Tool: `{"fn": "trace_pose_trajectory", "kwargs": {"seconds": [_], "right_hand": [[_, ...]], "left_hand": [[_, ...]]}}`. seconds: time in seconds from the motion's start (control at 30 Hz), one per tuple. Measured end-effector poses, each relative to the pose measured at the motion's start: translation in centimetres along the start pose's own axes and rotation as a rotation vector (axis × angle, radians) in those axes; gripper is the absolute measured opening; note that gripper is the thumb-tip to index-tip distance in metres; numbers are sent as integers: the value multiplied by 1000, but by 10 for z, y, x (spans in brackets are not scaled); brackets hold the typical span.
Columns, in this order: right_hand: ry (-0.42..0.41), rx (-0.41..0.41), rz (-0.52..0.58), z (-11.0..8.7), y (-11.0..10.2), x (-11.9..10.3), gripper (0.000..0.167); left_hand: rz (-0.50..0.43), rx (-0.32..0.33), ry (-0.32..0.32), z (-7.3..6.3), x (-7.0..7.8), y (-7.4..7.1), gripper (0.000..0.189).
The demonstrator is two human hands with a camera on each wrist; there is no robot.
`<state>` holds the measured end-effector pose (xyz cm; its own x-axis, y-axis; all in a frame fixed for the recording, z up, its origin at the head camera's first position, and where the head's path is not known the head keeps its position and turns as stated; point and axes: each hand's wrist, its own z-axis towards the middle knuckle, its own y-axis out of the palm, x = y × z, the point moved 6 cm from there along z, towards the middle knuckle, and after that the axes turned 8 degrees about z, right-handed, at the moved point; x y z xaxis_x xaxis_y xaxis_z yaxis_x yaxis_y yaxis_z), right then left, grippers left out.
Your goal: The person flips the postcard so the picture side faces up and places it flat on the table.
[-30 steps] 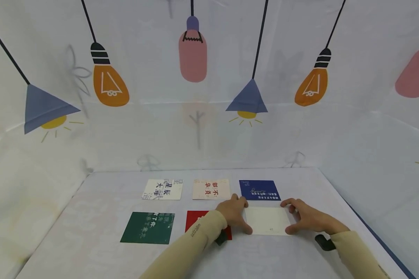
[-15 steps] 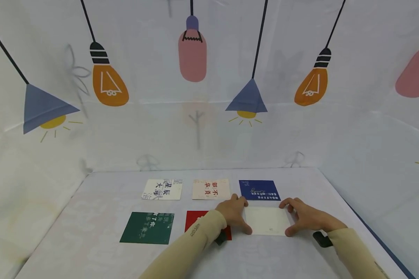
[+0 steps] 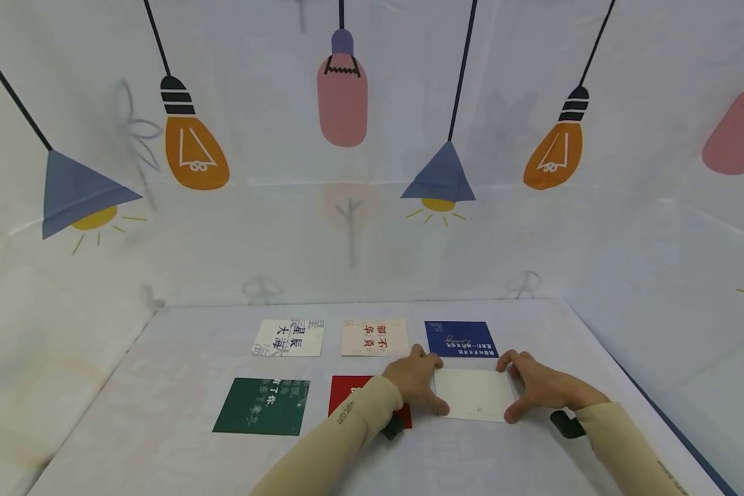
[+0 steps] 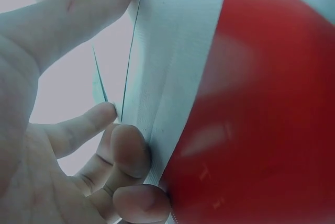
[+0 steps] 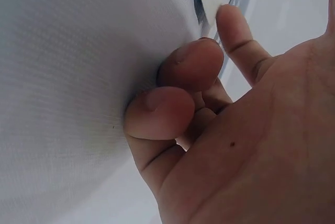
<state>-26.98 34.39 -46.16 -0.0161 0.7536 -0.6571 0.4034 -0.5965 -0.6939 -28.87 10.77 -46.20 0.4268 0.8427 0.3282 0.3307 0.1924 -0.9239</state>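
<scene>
A plain cream card lies face up on the white table between my two hands, a tiny mark near its front edge. My left hand spans the card's left side, thumb at the front corner and index fingertip at the back corner. Its other fingers rest on the table beside a red card, partly covered by my left forearm in the head view. My right hand frames the right side, thumb by the front corner and index fingertip near the back one. In the right wrist view, its other fingertips rest on the tabletop.
Behind the cream card lies a blue card. A pale card with red characters and a white card with dark characters continue that back row. A green card lies front left. A fabric wall with printed lamps stands behind.
My right hand and forearm have shifted slightly left, toward the cream card. The left hand and the other cards stay in place.
</scene>
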Motion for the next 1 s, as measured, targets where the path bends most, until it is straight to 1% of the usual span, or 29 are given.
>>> {"fn": "trace_pose_trajectory", "kwargs": {"seconds": [0.17, 0.37, 0.43, 0.53, 0.63, 0.73, 0.9, 1.0], "right_hand": [[4, 5, 24, 0, 1, 1, 84], [-42, 22, 34, -2, 2, 2, 86], [-60, 28, 52, -4, 2, 3, 84], [-75, 46, 98, -7, 1, 3, 74], [-37, 76, 139, -8, -1, 5, 66], [10, 105, 181, -8, -2, 8, 62], [26, 134, 238, -6, -2, 9, 59], [45, 154, 244, -7, -2, 9, 56]], "left_hand": [[-15, -2, -8, 1, 0, 0, 75], [-51, 6, -15, 1, -1, 1, 76], [-53, 15, -12, 1, -1, 2, 77], [-53, 32, -4, 1, 0, 3, 77], [-54, 46, 5, 0, -1, 3, 78], [-50, 52, 10, -1, 0, 2, 79], [-53, 51, 19, -1, 0, 2, 80], [-55, 58, 31, 1, -2, 3, 77]]}}
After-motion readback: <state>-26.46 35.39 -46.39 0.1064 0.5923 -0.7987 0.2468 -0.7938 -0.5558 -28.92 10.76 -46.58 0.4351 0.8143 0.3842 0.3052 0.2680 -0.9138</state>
